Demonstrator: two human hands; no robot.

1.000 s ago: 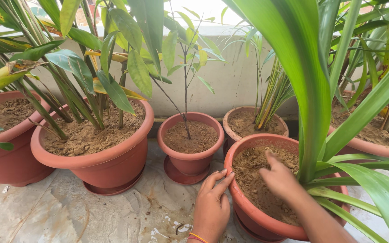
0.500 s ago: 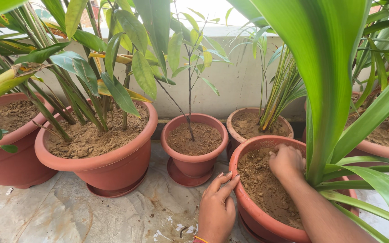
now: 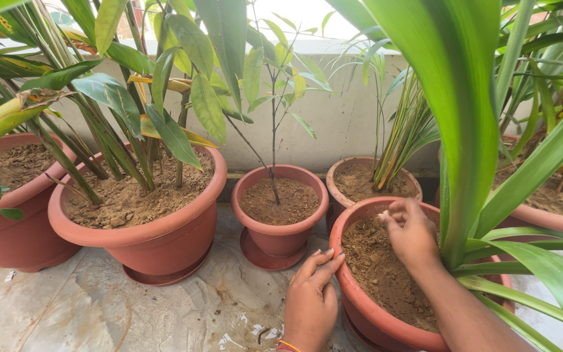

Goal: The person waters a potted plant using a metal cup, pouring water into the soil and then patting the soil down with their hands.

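Terracotta-coloured plastic pots crowd a stone floor (image 3: 99,306) beside a pale wall, and a person works the soil in the nearest pot (image 3: 353,287), which stands at the lower right of the view. The right hand (image 3: 412,231) hovers just above the brown soil (image 3: 376,267) near the far rim, fingers (image 3: 395,212) drawn together as if pinching crumbs of earth; whether anything is in fact held between them cannot be told. The left hand (image 3: 311,296) rests flat against the pot's outer wall, fingers together and empty, steadying it. Broad green strap leaves (image 3: 470,130) rise from the same pot just right of the working hand.

Done well, this work seems to call for light touches: loosening only the top layer, staying clear of the base of the leaves so roots are not torn, and holding the bracing hand firm so the pot does not rock on the floor.

A small pot with a thin sapling (image 3: 280,208) stands just behind the left hand, a large leafy pot (image 3: 138,221) to the left, and another pot of slim shoots (image 3: 369,177) behind.
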